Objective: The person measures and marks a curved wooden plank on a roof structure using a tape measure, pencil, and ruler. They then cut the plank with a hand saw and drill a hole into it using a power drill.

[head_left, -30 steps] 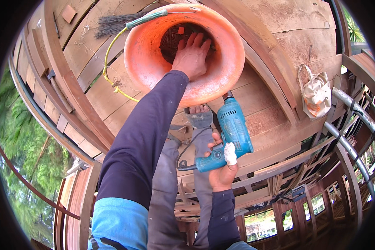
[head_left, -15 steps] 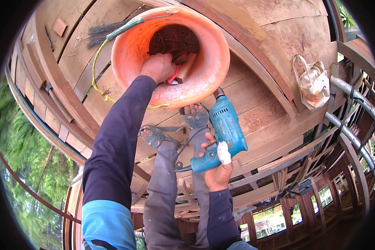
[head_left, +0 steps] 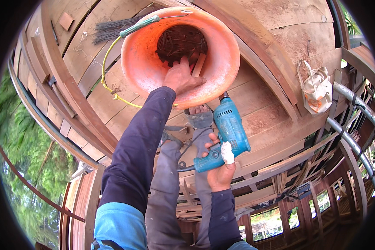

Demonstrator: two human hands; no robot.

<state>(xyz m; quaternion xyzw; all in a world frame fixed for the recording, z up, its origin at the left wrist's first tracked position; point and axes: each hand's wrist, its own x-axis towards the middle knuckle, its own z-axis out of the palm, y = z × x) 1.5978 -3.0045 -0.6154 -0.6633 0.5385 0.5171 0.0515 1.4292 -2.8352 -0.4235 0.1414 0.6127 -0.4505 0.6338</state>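
My left hand [head_left: 182, 78] reaches inside an orange flared container [head_left: 223, 62]. Its thumb and index finger are spread, and I see nothing gripped between them; some fingertips are hidden. Beyond the fingers, many dark, thin pieces like nails [head_left: 181, 39] fill the bottom, and a strip of wood [head_left: 199, 64] leans against the inner wall. In my right hand [head_left: 221, 177] is a blue power drill [head_left: 230, 127], its front end pointing up beside the container's lower right rim. A white wrapping covers the thumb of that hand.
Across the rim lies a green-handled hook tool [head_left: 139, 26] tied to a yellow cord [head_left: 104, 68]. Dark bristles [head_left: 114, 30] stick out behind it. A white cloth bag [head_left: 316, 87] sits at the right. Long timbers [head_left: 258, 50] flank the container on the plank floor; my feet are just below it.
My left hand has shifted right inside the container and spread its thumb and index finger. The red item near it is now mostly out of sight. The drill stays in my right hand.
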